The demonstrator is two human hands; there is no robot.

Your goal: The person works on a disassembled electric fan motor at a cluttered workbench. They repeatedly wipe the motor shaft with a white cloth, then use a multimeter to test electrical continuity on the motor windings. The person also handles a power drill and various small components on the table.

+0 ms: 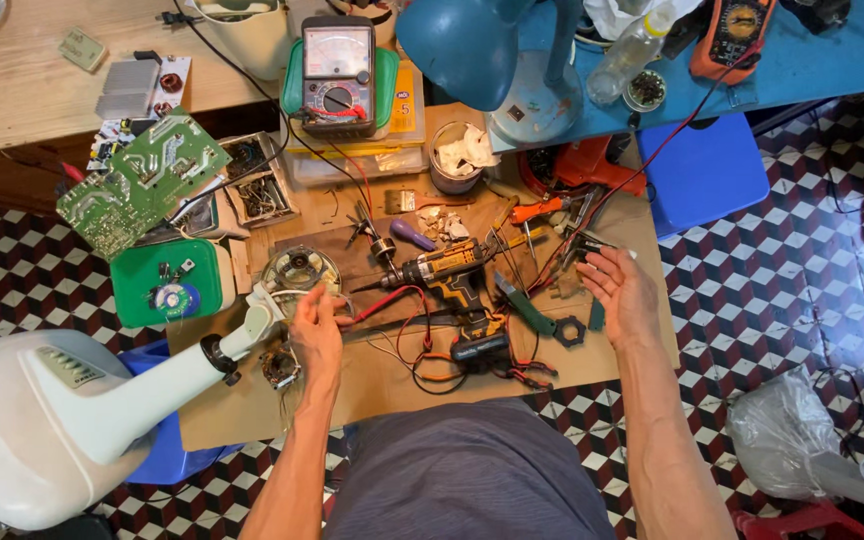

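Note:
My left hand point(317, 325) rests on the brown work board, fingers curled around the neck end of a white fan stand point(167, 385) and a red wire. Beside it lies a round fan motor housing point(297, 270). My right hand point(620, 290) hovers over the board's right side, fingers spread, touching a small black probe or clip point(582, 245) on red and black leads. Between the hands lies a black and yellow cordless drill point(452, 275) with its battery point(480, 345).
A green circuit board point(142, 180), a green box point(167, 285), an analog multimeter point(337, 75), a blue desk lamp point(477, 50), an orange meter point(732, 35), green pliers point(527, 308), a purple-handled screwdriver point(412, 235), a blue stool point(707, 170) and a plastic bag point(792, 435) surround the board.

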